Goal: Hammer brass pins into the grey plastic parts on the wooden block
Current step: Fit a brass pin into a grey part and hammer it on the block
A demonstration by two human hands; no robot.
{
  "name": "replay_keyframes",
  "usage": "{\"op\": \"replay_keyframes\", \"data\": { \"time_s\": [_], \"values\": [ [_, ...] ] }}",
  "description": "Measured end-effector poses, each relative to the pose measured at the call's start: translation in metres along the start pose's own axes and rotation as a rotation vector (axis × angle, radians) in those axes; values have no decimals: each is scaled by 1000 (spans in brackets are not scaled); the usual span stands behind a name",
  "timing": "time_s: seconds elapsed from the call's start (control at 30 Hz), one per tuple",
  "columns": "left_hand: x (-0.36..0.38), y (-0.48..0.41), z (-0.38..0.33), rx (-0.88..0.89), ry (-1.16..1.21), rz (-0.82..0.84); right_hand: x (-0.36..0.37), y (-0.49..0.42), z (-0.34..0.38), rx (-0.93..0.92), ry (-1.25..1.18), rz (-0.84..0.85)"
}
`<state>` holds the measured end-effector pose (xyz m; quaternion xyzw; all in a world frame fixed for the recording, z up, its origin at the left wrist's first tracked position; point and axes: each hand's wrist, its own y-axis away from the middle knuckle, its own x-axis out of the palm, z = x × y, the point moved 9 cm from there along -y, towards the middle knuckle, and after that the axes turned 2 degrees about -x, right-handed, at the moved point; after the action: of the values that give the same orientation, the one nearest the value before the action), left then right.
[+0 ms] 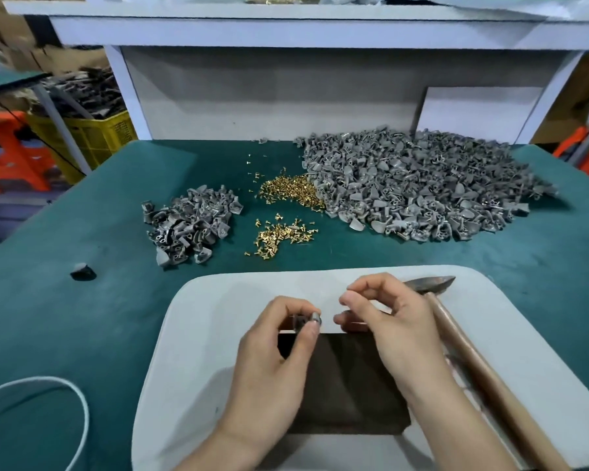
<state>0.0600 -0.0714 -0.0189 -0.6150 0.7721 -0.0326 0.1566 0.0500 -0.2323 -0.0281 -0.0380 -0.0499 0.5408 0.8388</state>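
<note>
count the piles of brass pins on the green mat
2. One pile touches the left edge of the large grey heap; the other lies nearer the white board. Pins may hide under the heap.

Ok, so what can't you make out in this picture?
Head view:
Right hand: whether its fingertips pinch anything is too small to tell.
Grey part: mostly covered by left hand fingers.
Wooden block: both hands hide its sides.
Hammer: handle end cut off by the bottom edge.
</note>
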Motion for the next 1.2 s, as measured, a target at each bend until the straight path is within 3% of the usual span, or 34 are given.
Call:
{"op": "replay_keyframes", "data": {
  "time_s": [0.13,0.3,0.53,1.2],
  "values": [
    [-4,-25,5,-22,4,-56,4,-26,4,-20,9,-10],
    [6,-53,-4,35,-154,36,14,-53,23,-144,221,65],
    [-2,-58,0,85,-6,-10,30,-30,39,-304,286,215],
    [-3,-55,5,107,104,67,32,-19,42,-339,362,178]
  ]
}}
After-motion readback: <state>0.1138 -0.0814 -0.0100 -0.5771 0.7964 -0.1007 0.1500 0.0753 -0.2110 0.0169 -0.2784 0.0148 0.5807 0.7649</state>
